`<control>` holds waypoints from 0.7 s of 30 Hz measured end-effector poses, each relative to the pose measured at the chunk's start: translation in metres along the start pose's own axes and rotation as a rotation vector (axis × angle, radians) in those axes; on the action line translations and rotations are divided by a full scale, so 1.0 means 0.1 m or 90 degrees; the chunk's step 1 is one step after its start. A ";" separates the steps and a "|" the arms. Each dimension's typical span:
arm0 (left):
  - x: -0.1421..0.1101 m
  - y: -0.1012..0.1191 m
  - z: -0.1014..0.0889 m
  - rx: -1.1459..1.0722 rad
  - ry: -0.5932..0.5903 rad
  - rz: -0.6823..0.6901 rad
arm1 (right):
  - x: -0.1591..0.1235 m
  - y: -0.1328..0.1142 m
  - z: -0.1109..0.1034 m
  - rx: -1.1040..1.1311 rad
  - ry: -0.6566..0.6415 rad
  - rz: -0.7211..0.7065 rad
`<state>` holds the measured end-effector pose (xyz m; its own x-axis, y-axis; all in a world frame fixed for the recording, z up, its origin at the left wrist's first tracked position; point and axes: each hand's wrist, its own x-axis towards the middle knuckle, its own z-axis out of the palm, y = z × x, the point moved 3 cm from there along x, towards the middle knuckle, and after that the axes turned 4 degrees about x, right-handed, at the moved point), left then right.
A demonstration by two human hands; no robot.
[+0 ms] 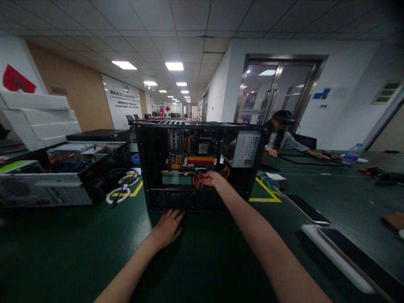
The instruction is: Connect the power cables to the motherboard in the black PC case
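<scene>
An open black computer case (pixel 170 200) stands upright before me, its inside facing me. A motherboard (pixel 179 145) with red and yellow memory slots (pixel 202 161) is fitted in it, and a power supply (pixel 248 148) sits at the upper right. My right hand (pixel 211 179) reaches into the lower part, its fingers closed around a bundle of coloured power cables (pixel 197 181). The fingertips are partly hidden among the wires. Flat on the green table, my left hand (pixel 168 227) has its fingers spread, the tips at the case's bottom edge.
Other opened computer cases (pixel 63 189) lie at the left, near coiled white cables (pixel 118 195). On the right are a phone (pixel 307 209), a white slab-shaped device (pixel 334 256) and a water bottle (pixel 353 154). Another person (pixel 288 141) sits behind, hands on a black frame.
</scene>
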<state>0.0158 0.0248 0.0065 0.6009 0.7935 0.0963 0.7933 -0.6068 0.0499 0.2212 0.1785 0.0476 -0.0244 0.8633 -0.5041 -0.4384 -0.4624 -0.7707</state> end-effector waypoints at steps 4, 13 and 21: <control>-0.01 0.00 -0.01 -0.002 -0.002 -0.001 | 0.04 -0.01 0.00 0.010 -0.018 -0.014; 0.01 -0.02 0.04 -0.002 -0.003 -0.007 | -0.05 -0.02 0.04 -0.038 0.011 -0.039; -0.01 -0.02 0.02 -0.004 -0.008 -0.003 | -0.06 -0.03 0.05 -0.045 0.019 -0.030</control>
<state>0.0143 0.0254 0.0043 0.5986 0.7967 0.0831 0.7954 -0.6035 0.0565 0.2181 0.1755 0.0553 0.0218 0.8788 -0.4767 -0.3739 -0.4351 -0.8191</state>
